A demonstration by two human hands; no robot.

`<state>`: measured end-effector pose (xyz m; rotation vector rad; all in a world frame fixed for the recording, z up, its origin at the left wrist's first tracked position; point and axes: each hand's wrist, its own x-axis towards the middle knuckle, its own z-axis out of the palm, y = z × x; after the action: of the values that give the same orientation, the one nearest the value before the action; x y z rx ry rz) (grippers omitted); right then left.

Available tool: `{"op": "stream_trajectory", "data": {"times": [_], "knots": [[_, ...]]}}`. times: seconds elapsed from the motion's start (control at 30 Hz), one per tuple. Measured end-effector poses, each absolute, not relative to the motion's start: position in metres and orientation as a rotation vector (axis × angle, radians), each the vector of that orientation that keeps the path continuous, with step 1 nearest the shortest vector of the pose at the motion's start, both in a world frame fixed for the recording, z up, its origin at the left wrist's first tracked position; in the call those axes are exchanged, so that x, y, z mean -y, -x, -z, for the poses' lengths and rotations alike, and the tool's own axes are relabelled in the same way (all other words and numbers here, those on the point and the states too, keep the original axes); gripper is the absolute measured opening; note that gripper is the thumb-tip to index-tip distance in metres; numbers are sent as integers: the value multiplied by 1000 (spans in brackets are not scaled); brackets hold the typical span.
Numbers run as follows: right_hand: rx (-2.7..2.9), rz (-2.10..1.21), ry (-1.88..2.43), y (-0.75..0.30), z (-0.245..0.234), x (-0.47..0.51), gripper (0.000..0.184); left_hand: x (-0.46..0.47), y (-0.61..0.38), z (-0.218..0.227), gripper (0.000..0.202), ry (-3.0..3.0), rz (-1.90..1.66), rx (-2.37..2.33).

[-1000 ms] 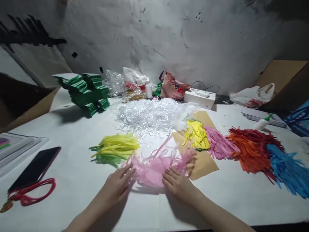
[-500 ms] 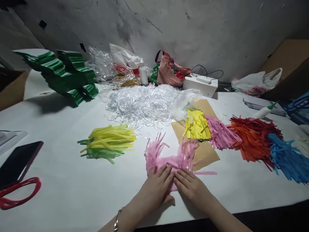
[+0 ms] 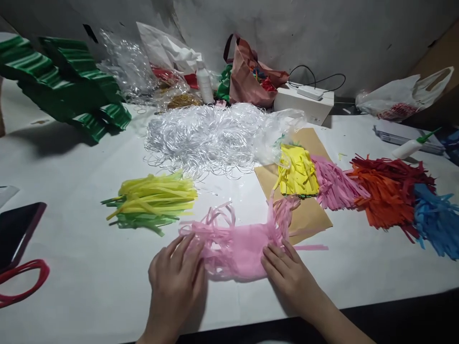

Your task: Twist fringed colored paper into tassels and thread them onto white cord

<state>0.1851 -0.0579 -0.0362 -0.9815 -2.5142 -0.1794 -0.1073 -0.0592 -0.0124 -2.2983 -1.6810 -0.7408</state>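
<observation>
Pink fringed tissue paper (image 3: 251,246) lies flat near the table's front edge, its plain middle between cut strips at both ends. My left hand (image 3: 175,274) is at the left fringe, fingers stretched forward and touching the strips. At the right end, my right hand (image 3: 291,277) rests with its fingers flat over the paper's edge. Neither hand is closed around anything that I can see. To the left is a yellow and green tissue fringe (image 3: 152,196); to the right, a yellow fringe bundle (image 3: 297,169) sits on brown card (image 3: 311,220).
A heap of shiny clear string (image 3: 204,136) spreads across the back. Pink (image 3: 337,186), orange (image 3: 382,198) and blue (image 3: 435,222) fringe bundles lie rightward, near a green-tipped glue bottle (image 3: 409,147). At left are a phone (image 3: 19,234), red-handled item (image 3: 27,282) and green cutout stack (image 3: 64,95).
My left hand has moved left from the paper's middle to its left fringe, and the pink paper is spread flatter. My right hand stays at the right side. The view has shifted.
</observation>
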Motion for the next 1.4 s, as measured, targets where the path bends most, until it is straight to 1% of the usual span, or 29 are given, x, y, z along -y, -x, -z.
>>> {"op": "stream_trajectory", "data": {"times": [0.1,0.17,0.23,0.33,0.43,0.53,0.63,0.77,0.87,1.0,1.17,1.23,1.3,1.33,1.4], "knots": [[2534,159,978,-184,32,59,38,57,79,-7,44,2699,840,1263],[2550,139,973,-185,29,60,36,52,58,-11,39,2974,738,949],[2558,125,979,-186,28,61,36,44,44,-8,29,3071,609,846],[2570,103,1000,-189,28,62,38,34,41,1,19,3096,470,954],[2566,71,1013,-191,28,62,36,30,52,4,18,3110,410,1094],[2511,25,1030,-190,27,63,28,32,61,0,20,3089,507,1200],[2435,-16,1048,-185,25,63,30,36,60,-3,20,3060,623,1277],[2356,-39,1122,-178,23,63,19,41,55,-1,16,2989,730,1377],[2345,-61,1179,-175,24,66,22,43,53,3,16,2932,749,1446],[2370,-15,1198,-175,25,65,29,44,50,4,15,2893,580,1492],[2560,77,974,-177,20,53,33,45,49,1,25,2763,324,1615],[2588,73,968,-178,19,50,32,44,54,4,32,2707,263,1726],[2598,63,1001,-178,20,48,31,43,62,8,40,2705,334,1832],[2603,54,1021,-177,21,48,30,42,67,10,41,2720,437,1891],[2610,37,1048,-177,22,47,28,40,77,13,36,2744,741,2067]]}}
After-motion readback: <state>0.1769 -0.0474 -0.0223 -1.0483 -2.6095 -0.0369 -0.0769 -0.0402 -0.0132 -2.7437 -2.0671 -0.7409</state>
